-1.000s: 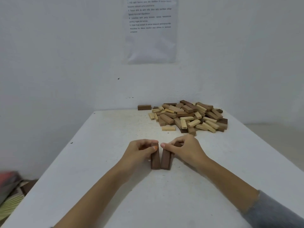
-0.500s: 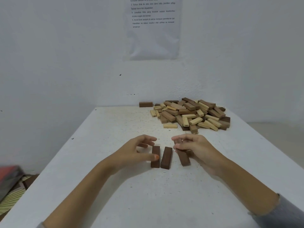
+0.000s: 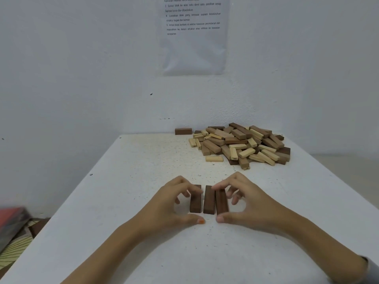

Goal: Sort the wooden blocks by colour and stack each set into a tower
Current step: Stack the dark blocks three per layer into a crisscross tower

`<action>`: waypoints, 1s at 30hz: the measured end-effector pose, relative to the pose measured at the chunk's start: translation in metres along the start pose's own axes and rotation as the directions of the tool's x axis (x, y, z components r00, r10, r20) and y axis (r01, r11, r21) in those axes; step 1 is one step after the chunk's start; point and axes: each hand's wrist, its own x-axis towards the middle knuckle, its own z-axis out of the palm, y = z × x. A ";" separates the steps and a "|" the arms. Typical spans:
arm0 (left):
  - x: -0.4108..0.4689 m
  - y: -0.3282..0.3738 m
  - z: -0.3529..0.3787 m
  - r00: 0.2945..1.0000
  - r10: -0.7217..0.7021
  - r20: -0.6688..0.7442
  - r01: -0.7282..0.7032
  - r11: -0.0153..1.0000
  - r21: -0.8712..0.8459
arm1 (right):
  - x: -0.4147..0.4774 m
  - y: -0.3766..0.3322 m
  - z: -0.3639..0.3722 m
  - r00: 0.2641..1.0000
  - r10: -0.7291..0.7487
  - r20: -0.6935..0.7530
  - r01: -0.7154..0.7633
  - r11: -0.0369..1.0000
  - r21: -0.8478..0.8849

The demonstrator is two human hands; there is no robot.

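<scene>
Nearest to me, a grey sleeve (image 3: 371,270) shows at the right wrist. Both hands rest on the white table (image 3: 127,181), cupped round three dark brown wooden blocks lying flat side by side, long sides pointing away from me. The left block (image 3: 195,200) sits slightly apart from the middle block (image 3: 209,201), which touches the right block (image 3: 222,201).

My left hand (image 3: 170,203) has its fingers loosely curved, the tips touching the far end of the left block, the thumb lying just short of the near ends. My right hand (image 3: 251,201) mirrors it, forefinger laid across the far end of the right block, thumb in front. Neither hand grips a block.

At the far right lies a loose heap of pale and brown wooden blocks (image 3: 240,144), with a lone dark brown block (image 3: 183,131) to its left against the wall. A printed paper sheet (image 3: 193,37) hangs above.
</scene>
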 end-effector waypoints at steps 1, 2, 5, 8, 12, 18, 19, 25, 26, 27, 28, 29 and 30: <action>-0.002 0.000 0.001 1.000 0.019 -0.016 -0.019 1.000 -0.004 | 0.000 0.001 0.002 0.999 -0.044 -0.006 0.044 0.999 -0.016; -0.002 0.000 0.003 0.999 0.033 -0.029 -0.034 0.999 -0.014 | 0.001 0.002 0.003 0.996 -0.089 -0.033 0.088 0.996 -0.021; -0.002 -0.001 0.006 0.997 0.054 -0.062 -0.055 0.998 -0.014 | 0.004 0.005 0.007 0.969 -0.231 -0.084 0.226 0.972 -0.065; -0.001 -0.002 0.011 0.994 0.069 -0.084 -0.067 0.998 0.016 | 0.004 0.008 0.012 0.944 -0.317 -0.092 0.301 0.942 -0.150; -0.002 -0.001 0.014 0.988 0.086 -0.128 -0.079 0.995 0.059 | 0.005 0.010 0.016 0.910 -0.387 -0.146 0.354 0.912 -0.208; -0.003 0.000 0.017 0.980 0.100 -0.172 -0.088 0.993 0.077 | 0.002 0.010 0.024 0.856 -0.477 -0.199 0.412 0.862 -0.295; -0.003 0.000 0.017 0.980 0.102 -0.172 -0.090 0.993 0.076 | 0.002 0.009 0.024 0.850 -0.488 -0.201 0.419 0.856 -0.304; -0.004 0.001 0.019 0.977 0.110 -0.181 -0.105 0.994 0.033 | 0.004 0.010 0.025 0.805 -0.552 -0.220 0.467 0.817 -0.338; -0.004 0.000 0.019 0.976 0.113 -0.186 -0.109 0.994 0.031 | 0.004 0.009 0.026 0.799 -0.558 -0.226 0.471 0.813 -0.343; -0.004 0.000 0.019 0.975 0.116 -0.190 -0.113 0.993 0.026 | 0.004 0.009 0.026 0.794 -0.563 -0.229 0.473 0.809 -0.349; -0.004 0.000 0.019 0.974 0.117 -0.194 -0.116 0.993 0.017 | 0.004 0.009 0.027 0.790 -0.568 -0.232 0.475 0.806 -0.354; -0.004 0.000 0.019 0.973 0.118 -0.198 -0.119 0.993 0.008 | 0.005 0.009 0.027 0.786 -0.572 -0.235 0.477 0.803 -0.356; -0.004 0.000 0.020 0.972 0.121 -0.203 -0.123 0.992 0.004 | 0.005 0.009 0.027 0.782 -0.575 -0.239 0.479 0.801 -0.358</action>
